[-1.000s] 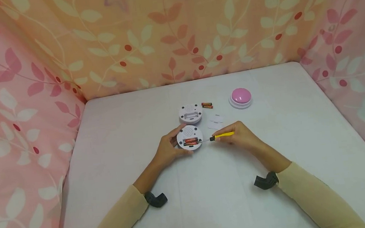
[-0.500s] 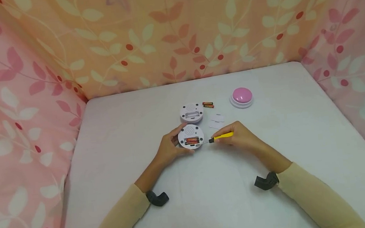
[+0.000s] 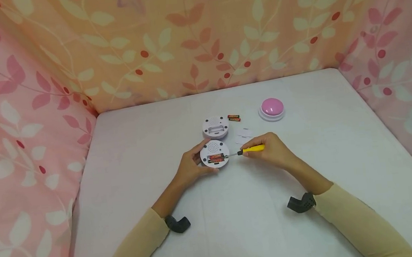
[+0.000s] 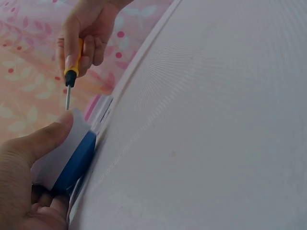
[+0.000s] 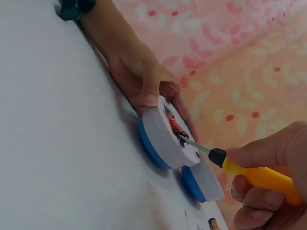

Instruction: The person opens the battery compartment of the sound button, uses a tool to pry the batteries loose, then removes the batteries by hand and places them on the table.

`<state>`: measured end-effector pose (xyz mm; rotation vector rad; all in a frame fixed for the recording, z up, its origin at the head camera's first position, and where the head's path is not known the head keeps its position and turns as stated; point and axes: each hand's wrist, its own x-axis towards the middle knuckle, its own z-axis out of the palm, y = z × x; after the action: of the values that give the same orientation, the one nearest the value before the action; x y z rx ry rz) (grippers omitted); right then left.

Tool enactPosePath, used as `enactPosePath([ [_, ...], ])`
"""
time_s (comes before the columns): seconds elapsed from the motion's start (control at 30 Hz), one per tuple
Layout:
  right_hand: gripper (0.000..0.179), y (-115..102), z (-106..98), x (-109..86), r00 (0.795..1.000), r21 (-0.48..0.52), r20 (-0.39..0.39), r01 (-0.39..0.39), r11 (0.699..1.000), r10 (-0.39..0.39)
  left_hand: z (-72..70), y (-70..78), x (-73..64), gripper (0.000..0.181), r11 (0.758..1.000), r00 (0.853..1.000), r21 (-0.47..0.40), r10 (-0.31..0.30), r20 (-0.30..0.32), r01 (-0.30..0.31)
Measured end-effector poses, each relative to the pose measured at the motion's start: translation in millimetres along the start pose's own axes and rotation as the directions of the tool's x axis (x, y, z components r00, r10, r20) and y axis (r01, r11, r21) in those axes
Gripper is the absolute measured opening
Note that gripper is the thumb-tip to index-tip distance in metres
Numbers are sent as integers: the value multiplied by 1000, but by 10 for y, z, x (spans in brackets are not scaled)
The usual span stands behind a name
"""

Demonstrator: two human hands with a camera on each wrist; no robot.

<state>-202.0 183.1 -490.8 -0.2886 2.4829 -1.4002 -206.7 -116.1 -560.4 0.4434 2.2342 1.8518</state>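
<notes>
L hand (image 3: 190, 167) grips round white-and-blue plastic device (image 3: 213, 147), approx. ctr of head view, w/ red cylindrical batteries (image 3: 216, 158) in its bay; R hand (image 3: 272, 151) holds slim yellow-handled, metal-shafted screwdriver (image 3: 254, 148), tip nr batteries.

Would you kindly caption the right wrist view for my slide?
Left hand grips round device; right hand points yellow screwdriver toward its red batteries.

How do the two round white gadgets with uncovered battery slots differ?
The near gadget has batteries inside; the far gadget has an empty slot. The left hand grips the near gadget; the far gadget sits unheld beyond it. Both are white above, blue below.
</notes>
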Motion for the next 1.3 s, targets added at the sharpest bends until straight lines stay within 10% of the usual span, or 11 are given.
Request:
enactPosePath([
  [0.37, 20, -303, -31, -76, 990, -204, 38, 143, 969, -138, -2, 5, 0, 100, 1000, 1000, 24, 3, 1, -3],
  [1.3, 21, -722, 60, -11, 965, -396, 176, 250, 884, -194, 9, 2, 16, 100, 1000, 1000, 17, -7, -2, 7],
])
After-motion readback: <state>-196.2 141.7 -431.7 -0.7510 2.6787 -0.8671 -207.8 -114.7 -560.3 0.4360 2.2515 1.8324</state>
